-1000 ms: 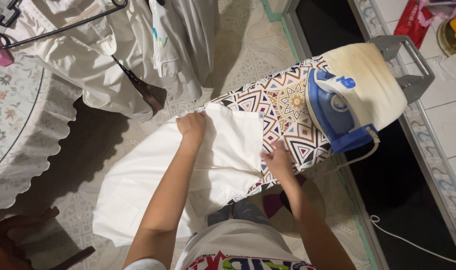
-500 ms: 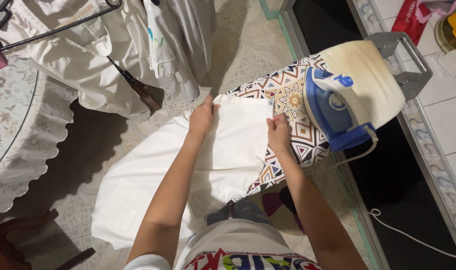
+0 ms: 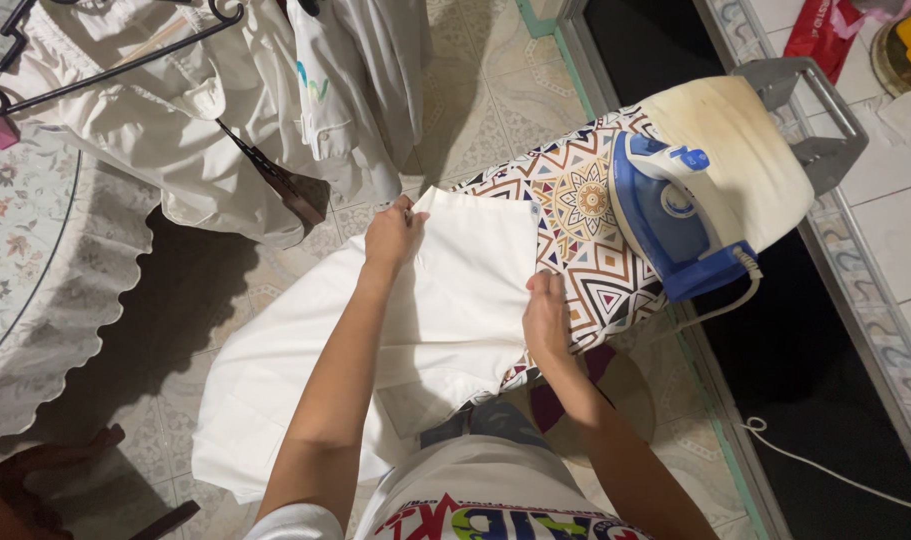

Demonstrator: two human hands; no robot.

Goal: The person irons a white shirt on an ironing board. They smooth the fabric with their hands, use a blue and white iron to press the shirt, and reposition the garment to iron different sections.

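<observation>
From the head view, the left hand pinches the far edge of a white cloth draped over the ironing board; the right hand lies flat and open on its near edge, the blue iron just beyond
</observation>
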